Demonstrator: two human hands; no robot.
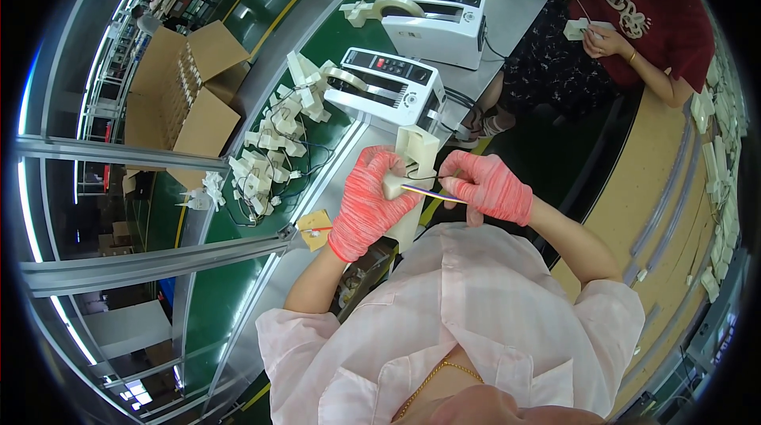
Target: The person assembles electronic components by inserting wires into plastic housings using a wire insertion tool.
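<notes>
My left hand (366, 201), in a red knit glove, grips a cream plastic part (415, 154) that stands upright between both hands. My right hand (490, 185), also in a red glove, pinches a thin yellow and purple strip (432, 193) that runs from it to the base of the part. A thin dark wire crosses the part near my fingertips. Both hands are held in front of my chest, just below a white tape dispenser machine (386, 86).
A pile of cream parts with wires (273, 147) lies on the green conveyor belt (230, 298) to my left. A second white machine (437, 22) stands further back. An open cardboard box (186, 92) sits beyond the belt. Another person (634, 21) works opposite, holding a similar part.
</notes>
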